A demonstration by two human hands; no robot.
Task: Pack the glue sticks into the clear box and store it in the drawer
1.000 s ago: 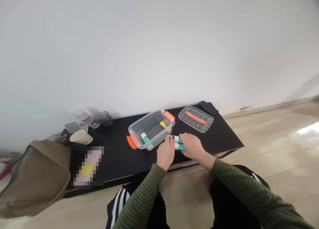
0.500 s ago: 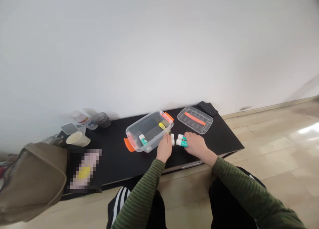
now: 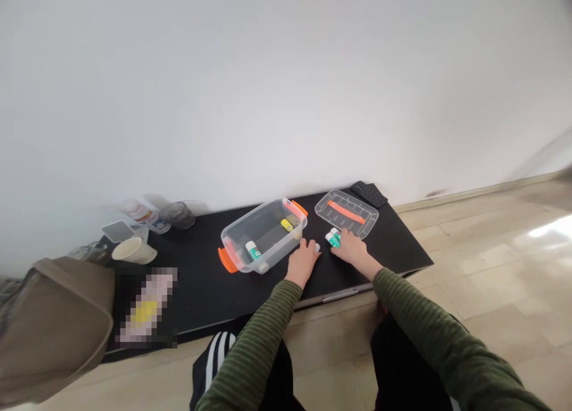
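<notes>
My right hand [image 3: 354,250] is closed around two green glue sticks [image 3: 332,238] with white caps, held side by side over the black table just in front of the lid. To its left, my left hand [image 3: 303,261] is curled near the near right corner of the clear plastic box [image 3: 273,255]. A white cap end [image 3: 317,248] sticks out past its fingers; the rest is hidden. Inside the box lie a green and white glue stick [image 3: 252,250] and a small yellow object [image 3: 286,225]. Orange latches [image 3: 228,260] hang open at the box's ends.
The clear lid [image 3: 346,213] with an orange handle lies right of the box, with a dark keypad-like item [image 3: 369,193] behind it. On the left are a paper cup [image 3: 134,251], a glass [image 3: 177,215], a white bottle [image 3: 145,215] and a brown bag [image 3: 58,327].
My hands have moved apart slightly. The sticks in my right hand now tilt towards the lid. Fewer white caps show by my left hand, which has shifted a little right of the box.
</notes>
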